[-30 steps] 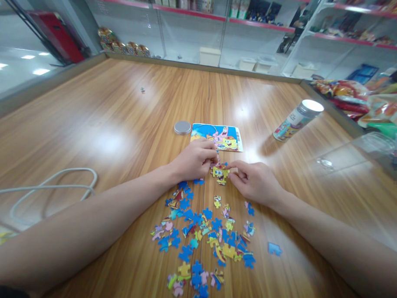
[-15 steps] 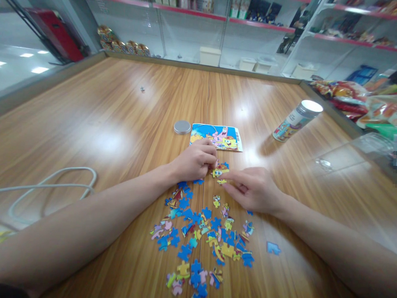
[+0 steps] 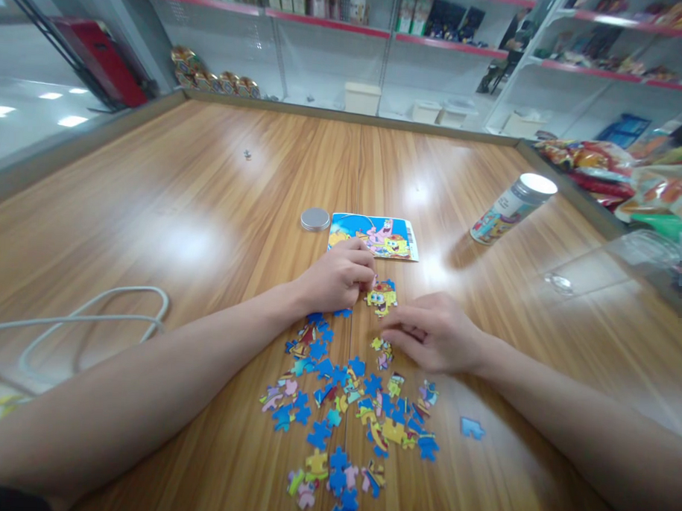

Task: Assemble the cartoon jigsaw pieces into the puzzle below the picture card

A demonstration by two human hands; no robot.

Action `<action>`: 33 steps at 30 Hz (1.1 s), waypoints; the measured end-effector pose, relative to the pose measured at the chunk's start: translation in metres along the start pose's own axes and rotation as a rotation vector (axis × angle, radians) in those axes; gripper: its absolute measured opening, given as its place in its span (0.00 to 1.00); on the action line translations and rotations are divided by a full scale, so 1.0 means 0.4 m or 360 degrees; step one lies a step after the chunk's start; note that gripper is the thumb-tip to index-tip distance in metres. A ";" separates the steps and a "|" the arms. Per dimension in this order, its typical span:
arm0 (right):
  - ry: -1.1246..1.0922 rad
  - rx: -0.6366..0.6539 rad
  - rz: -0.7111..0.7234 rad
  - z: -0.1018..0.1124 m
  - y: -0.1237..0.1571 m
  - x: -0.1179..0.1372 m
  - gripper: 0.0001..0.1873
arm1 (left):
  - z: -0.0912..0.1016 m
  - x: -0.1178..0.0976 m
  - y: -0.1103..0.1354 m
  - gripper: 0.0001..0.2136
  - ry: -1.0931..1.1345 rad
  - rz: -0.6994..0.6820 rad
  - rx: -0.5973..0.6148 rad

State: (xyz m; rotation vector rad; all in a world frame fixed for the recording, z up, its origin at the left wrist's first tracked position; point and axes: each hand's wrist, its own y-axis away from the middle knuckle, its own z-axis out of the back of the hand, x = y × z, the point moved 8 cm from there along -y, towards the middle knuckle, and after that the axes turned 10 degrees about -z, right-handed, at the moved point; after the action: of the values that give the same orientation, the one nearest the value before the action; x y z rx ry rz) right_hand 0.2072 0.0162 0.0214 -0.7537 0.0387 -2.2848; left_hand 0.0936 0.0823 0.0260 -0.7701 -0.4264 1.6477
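Note:
My left hand point(image 3: 343, 274) rests with curled fingers at the left edge of a small joined patch of jigsaw puzzle point(image 3: 382, 297), which shows a yellow cartoon face. Its fingertips are partly hidden, so whatever they pinch cannot be made out. To the right of the patch is my right hand point(image 3: 436, 332), thumb and forefinger stretched out and a little apart, with nothing visible between them. A few yellow and pink puzzle pieces point(image 3: 382, 351) lie just below its thumb. Nearer me spread many loose puzzle pieces point(image 3: 342, 382), mostly blue. Behind my left hand lies the picture card point(image 3: 394, 239).
A round metal lid point(image 3: 315, 219) lies left of the card. The printed can point(image 3: 510, 209) stands at the right. One blue piece point(image 3: 471, 428) is apart at lower right. A white cable point(image 3: 93, 318) loops at left; snack bags point(image 3: 595, 167) sit beyond the right edge.
My right hand has drawn back from the joined patch, slightly down and right, uncovering more of the yellow face. Small pieces near its thumb have shifted. My left hand stays nearly still.

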 end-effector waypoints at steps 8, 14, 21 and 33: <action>-0.0034 0.0182 0.0155 -0.013 0.004 0.003 0.09 | 0.003 -0.005 -0.001 0.13 -0.0010 0.0017 0.0012; -0.0001 0.0250 0.0136 -0.014 0.007 -0.002 0.09 | 0.003 -0.005 0.000 0.13 -0.0007 0.0013 0.0015; 0.0011 0.0347 0.0221 -0.025 0.016 -0.001 0.12 | 0.011 -0.015 -0.001 0.14 -0.0007 -0.0085 -0.0067; 0.0094 0.0250 -0.0143 -0.020 0.001 -0.027 0.07 | 0.009 -0.017 -0.001 0.14 -0.0023 -0.0099 -0.0051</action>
State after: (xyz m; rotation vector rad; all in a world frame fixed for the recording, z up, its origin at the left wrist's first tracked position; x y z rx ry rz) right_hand 0.2093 0.0213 0.0093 -0.6178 -0.1489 -2.3628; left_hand 0.0917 0.0763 0.0306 -0.7617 -0.4836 1.5928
